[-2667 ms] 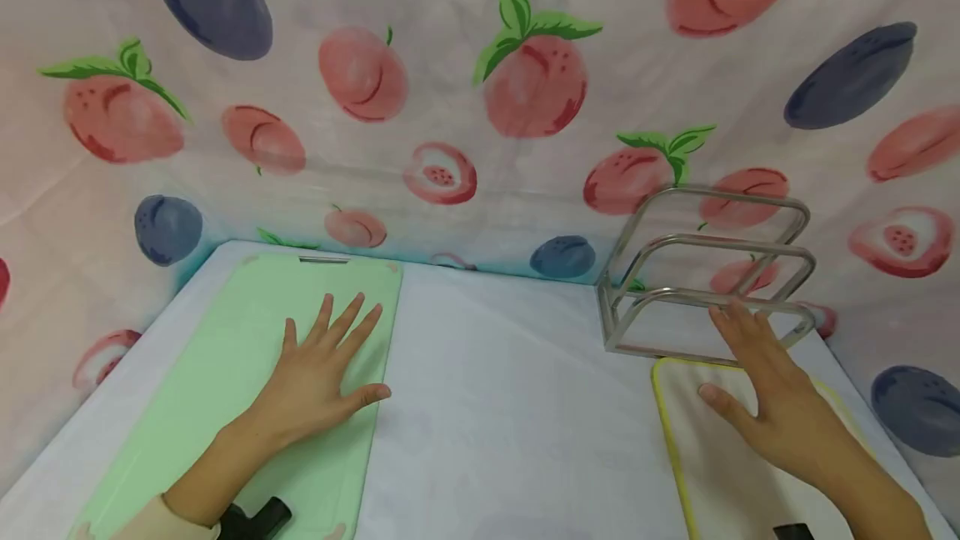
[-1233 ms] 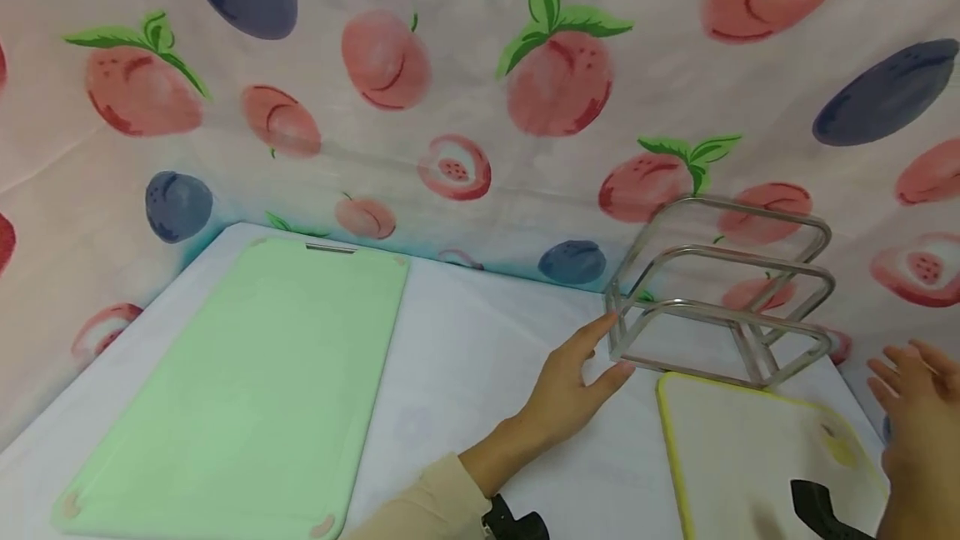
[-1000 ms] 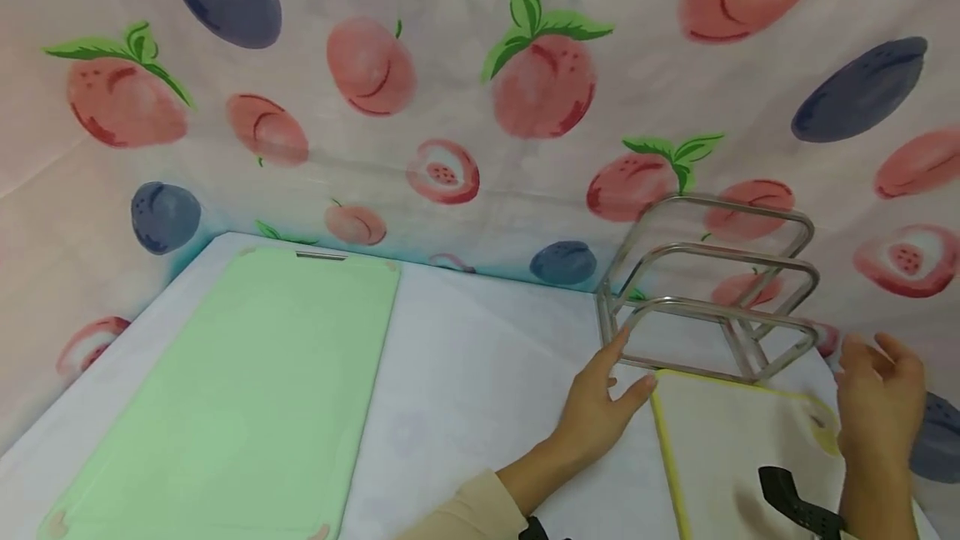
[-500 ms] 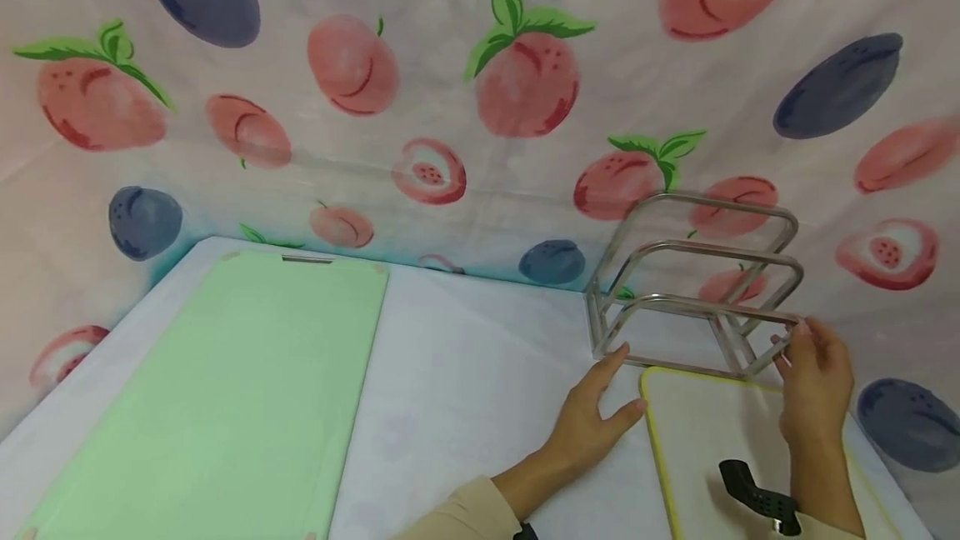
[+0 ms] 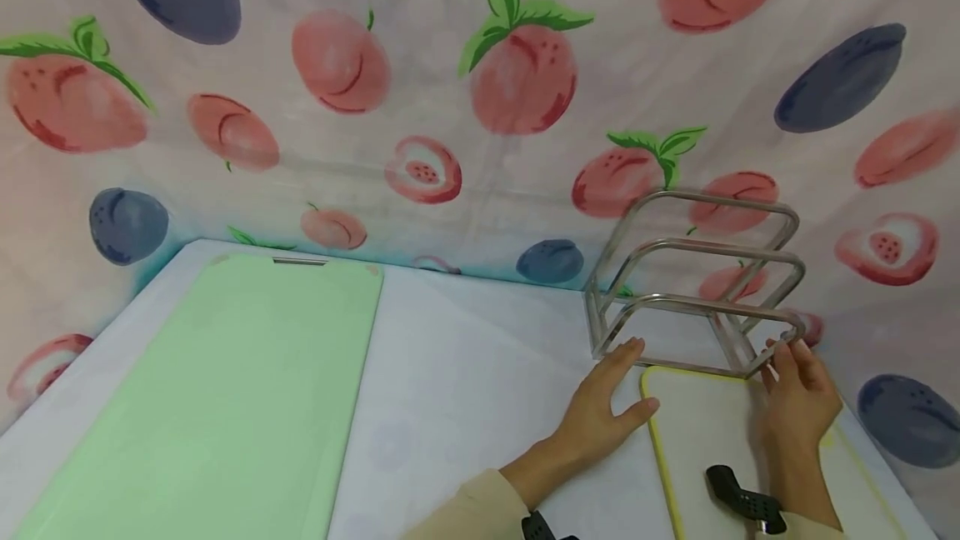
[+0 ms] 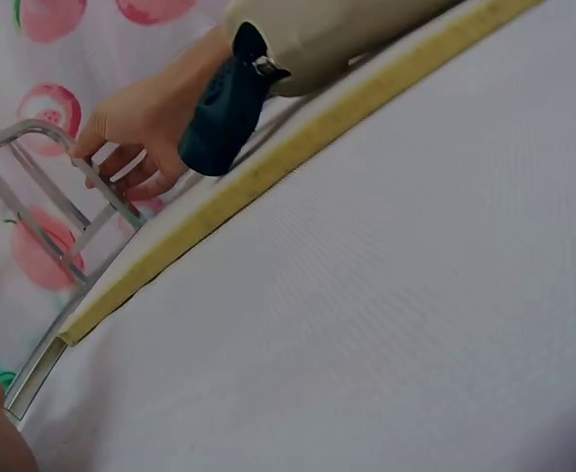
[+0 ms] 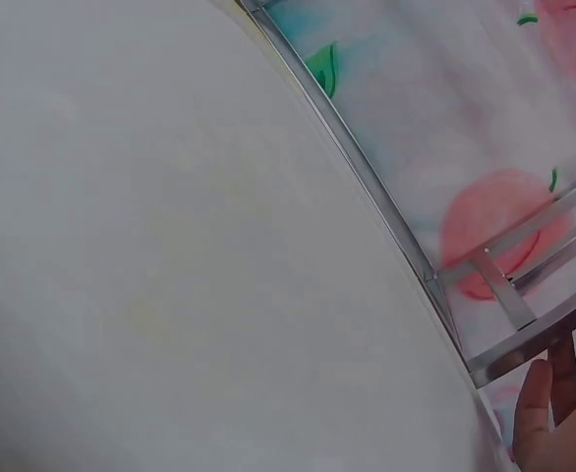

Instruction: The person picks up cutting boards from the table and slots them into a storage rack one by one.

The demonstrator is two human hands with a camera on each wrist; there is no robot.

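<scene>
A silver metal rack with three upright hoops (image 5: 708,304) stands at the back right of the white-covered table. At its front right corner, my right hand (image 5: 802,402) pinches the side bar with curled fingers; the left wrist view shows this right hand (image 6: 150,128) on the rack from the side. My left hand (image 5: 592,419) is held with fingers fairly straight, fingertips by the rack's front left corner; whether they touch it is unclear. Just in front of the rack lies a white cutting board with a yellow edge (image 5: 705,423), partly under my right forearm.
A large pale green cutting board (image 5: 225,382) lies flat on the left of the white table (image 5: 450,357). Behind and at both sides hangs a fruit-printed cloth (image 5: 465,40). Black wrist mounts (image 5: 742,498) stick out near the hands.
My left hand has moved from over the green board to the rack's left corner. My right hand swung out right, then came in to the rack's right side bar. The rack appears unmoved.
</scene>
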